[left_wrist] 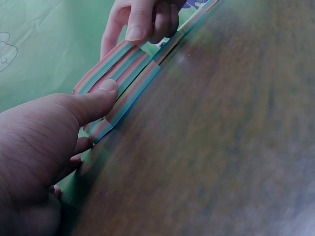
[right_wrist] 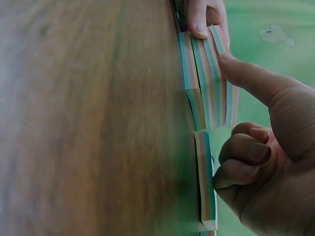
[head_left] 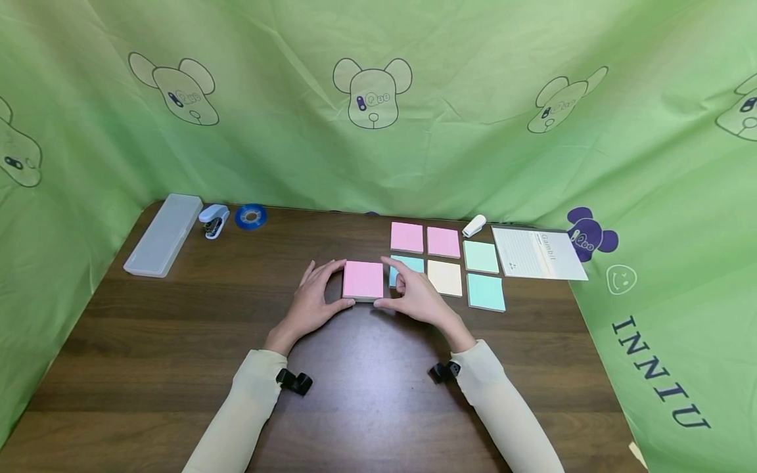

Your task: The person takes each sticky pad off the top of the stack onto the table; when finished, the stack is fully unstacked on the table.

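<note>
L hand & R hand both grasping pink-topped sticky-note stack, which sits mid wooden table, nearer far edge than near; thumbs at its near corners, index fingers at far ones, prob. to press the sides flush, since wrist views show layers a bit offset. Six sticky-note pads lie flat twd table's far R corner, spaced prob. so each is reachable; blue pad partly hidden by R hand.

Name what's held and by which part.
The pink-topped pad stack: left hand at its left side, right hand at its right, thumbs against its near side.
</note>
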{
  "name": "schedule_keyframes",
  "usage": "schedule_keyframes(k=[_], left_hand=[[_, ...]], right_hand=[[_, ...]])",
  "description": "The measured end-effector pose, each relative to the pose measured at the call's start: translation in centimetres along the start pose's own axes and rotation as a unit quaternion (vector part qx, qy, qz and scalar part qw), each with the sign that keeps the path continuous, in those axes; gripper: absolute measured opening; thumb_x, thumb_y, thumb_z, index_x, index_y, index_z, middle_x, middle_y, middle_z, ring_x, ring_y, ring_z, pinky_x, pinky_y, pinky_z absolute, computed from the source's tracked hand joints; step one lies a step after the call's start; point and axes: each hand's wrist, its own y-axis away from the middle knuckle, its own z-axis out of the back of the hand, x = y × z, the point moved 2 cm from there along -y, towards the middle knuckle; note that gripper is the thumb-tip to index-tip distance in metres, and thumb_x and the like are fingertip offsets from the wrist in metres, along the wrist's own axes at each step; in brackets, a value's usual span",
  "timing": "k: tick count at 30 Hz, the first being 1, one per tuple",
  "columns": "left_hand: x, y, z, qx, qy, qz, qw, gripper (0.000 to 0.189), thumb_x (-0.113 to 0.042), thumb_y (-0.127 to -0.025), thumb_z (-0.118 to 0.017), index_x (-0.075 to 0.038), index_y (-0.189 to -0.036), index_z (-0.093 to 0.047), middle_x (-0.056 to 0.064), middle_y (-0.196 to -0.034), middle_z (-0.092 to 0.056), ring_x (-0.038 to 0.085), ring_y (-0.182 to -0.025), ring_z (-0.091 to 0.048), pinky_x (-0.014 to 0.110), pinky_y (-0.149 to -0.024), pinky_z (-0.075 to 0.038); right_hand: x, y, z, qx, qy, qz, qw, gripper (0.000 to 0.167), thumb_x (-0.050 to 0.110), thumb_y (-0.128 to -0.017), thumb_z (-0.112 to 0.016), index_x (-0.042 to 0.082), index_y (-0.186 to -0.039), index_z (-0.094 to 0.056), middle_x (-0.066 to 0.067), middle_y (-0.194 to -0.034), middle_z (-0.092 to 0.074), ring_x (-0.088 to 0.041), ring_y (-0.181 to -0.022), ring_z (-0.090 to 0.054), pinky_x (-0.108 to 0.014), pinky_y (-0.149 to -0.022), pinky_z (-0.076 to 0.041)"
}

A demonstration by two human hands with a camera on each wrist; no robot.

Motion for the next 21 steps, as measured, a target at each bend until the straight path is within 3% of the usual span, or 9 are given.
schedule_keyframes(k=[2,9,21], left_hand=[[0.0,-0.1,0.0,0.000,-0.002,-0.001,1.0000,0.087,-0.027,-0.094,-0.093,-0.007,-0.166,-0.049,0.016,-0.163,-0.057,0.038,-0.159,-0.044,0.055,-0.140,-0.005],[0.0,0.0,0.0,0.001,-0.004,0.000,1.0000,0.086,-0.027,-0.094,-0.092,-0.007,-0.166,-0.049,0.016,-0.164,-0.057,0.039,-0.159,-0.044,0.055,-0.140,-0.005],[0.1,-0.1,-0.1,0.002,-0.010,0.000,0.9999,0.086,-0.026,-0.093,-0.093,-0.009,-0.165,-0.049,0.013,-0.164,-0.058,0.037,-0.159,-0.044,0.055,-0.140,-0.005]], right_hand=[[0.9,-0.1,0.2,0.010,-0.002,-0.013,0.9999,0.096,0.039,-0.088,-0.097,0.010,-0.166,-0.050,0.003,-0.076,-0.050,-0.013,-0.067,-0.040,-0.033,-0.066,-0.039],[-1.5,-0.6,-0.9,0.009,-0.008,0.004,0.9999,0.096,0.049,-0.088,-0.094,0.015,-0.167,-0.050,0.007,-0.075,-0.048,-0.011,-0.067,-0.040,-0.030,-0.064,-0.037],[0.9,0.2,0.3,0.008,-0.001,0.000,1.0000,0.089,0.040,-0.090,-0.094,0.007,-0.161,-0.053,0.006,-0.074,-0.046,-0.011,-0.066,-0.037,-0.029,-0.063,-0.034]])
